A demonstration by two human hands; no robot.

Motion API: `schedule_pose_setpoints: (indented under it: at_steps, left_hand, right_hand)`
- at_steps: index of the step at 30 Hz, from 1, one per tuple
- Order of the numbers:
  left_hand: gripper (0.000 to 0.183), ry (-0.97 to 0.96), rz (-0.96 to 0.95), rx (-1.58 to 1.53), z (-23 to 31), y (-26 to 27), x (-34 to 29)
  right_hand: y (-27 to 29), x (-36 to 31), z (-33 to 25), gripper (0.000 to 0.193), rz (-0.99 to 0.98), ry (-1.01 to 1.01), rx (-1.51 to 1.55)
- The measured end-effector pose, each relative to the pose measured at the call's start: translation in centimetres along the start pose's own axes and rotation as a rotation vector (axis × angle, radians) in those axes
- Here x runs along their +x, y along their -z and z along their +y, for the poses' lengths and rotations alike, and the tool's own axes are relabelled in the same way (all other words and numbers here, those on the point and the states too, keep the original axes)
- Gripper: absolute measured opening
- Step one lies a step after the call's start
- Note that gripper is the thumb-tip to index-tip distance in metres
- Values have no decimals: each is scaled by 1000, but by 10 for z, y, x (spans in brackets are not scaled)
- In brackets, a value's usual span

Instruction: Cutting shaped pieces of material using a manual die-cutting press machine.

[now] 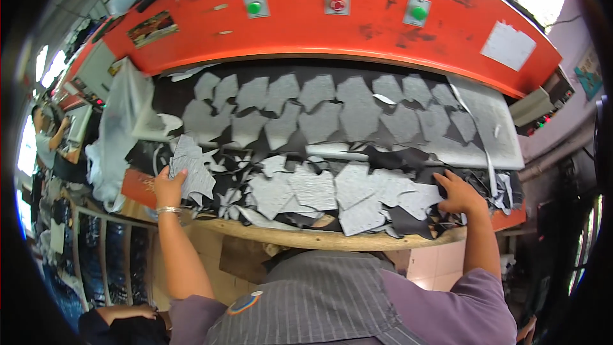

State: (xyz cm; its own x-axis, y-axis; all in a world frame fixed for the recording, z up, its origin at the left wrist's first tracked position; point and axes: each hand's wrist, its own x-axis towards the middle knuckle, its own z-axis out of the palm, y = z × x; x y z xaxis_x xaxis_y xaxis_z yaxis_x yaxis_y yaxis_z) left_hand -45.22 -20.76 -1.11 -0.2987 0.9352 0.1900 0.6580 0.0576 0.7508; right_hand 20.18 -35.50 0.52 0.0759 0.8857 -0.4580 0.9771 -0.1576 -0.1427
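Note:
At the left end of the front ledge, my left hand [169, 188] is closed on the near side of some grey cut material pieces [193, 169], with the thumb over them. Toward the right end my right hand [461, 193] lies open, fingers apart, at the edge of a pale grey cut piece [419, 200] and dark scraps. Between the hands, several more angular grey pieces [313, 190] lie loosely overlapped among black offcuts [408, 222]. Behind them, a dark sheet [175, 92] on the pale machine bed carries rows of grey cut shapes [319, 121].
An orange machine beam [294, 32] spans the back, with two green buttons [255, 7] and a red one [337, 4]. A wooden edge [287, 236] runs along the front. Clear plastic sheeting [121, 115] hangs at left. Other people [48, 137] are at the left and lower left.

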Motion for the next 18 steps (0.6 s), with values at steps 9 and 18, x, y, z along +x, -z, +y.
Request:
schedule_pose_setpoints:
  at_steps: [9,18]
  left_hand:
    - [40,-669,-284,333,88,-105,-116]
    - [100,-345,-712,732,117,-133,-146]
  right_hand:
    - [-24,17,19,50,198,8,-136]
    - [-34,7,12,69,178,-85,-170]
